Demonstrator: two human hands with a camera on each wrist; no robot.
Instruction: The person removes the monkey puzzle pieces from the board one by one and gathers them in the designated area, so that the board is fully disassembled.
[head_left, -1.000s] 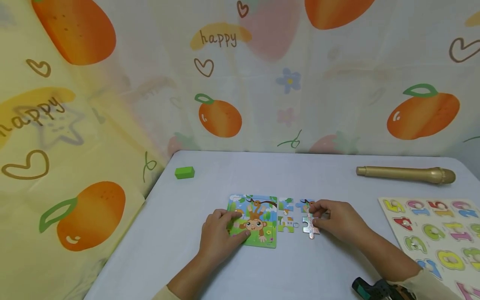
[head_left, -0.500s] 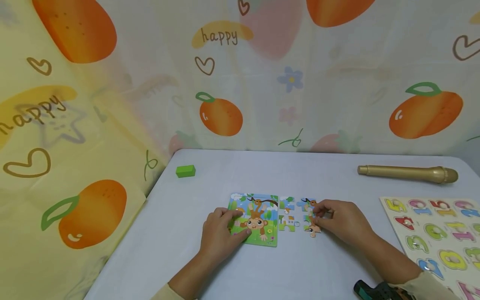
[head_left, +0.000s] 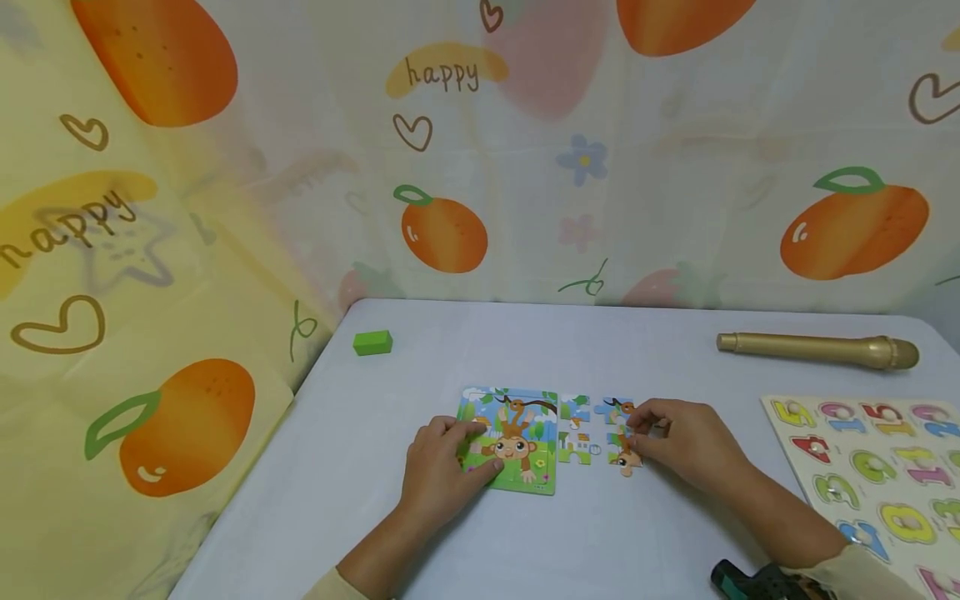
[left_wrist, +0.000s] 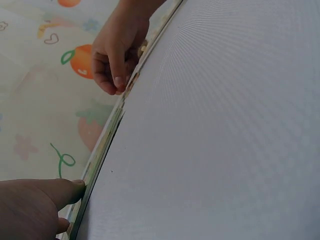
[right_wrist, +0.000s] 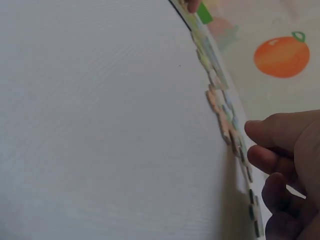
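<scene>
A square jigsaw board (head_left: 536, 450) with a monkey picture lies flat on the white table. My left hand (head_left: 441, 462) rests on its left side, thumb and fingers spread over the edge; in the left wrist view the thumb (left_wrist: 70, 190) lies on the board. To the board's right are several loose puzzle pieces (head_left: 575, 408). My right hand (head_left: 686, 437) pinches the right edge of a brown-and-green puzzle piece (head_left: 624, 461) between thumb and forefinger. Just above it lies another piece (head_left: 611, 407) with a branch. The fingertips partly cover the pinched piece.
A green block (head_left: 372, 342) sits at the back left. A gold microphone (head_left: 817, 350) lies at the back right. A number board (head_left: 817, 433) covers the right side, partly under my right forearm. A black device (head_left: 757, 581) is at the right wrist.
The puzzle piece at my right fingers was tilted and shining; it now lies flatter, its picture visible. My left hand stays on the board. The head view has shifted slightly.
</scene>
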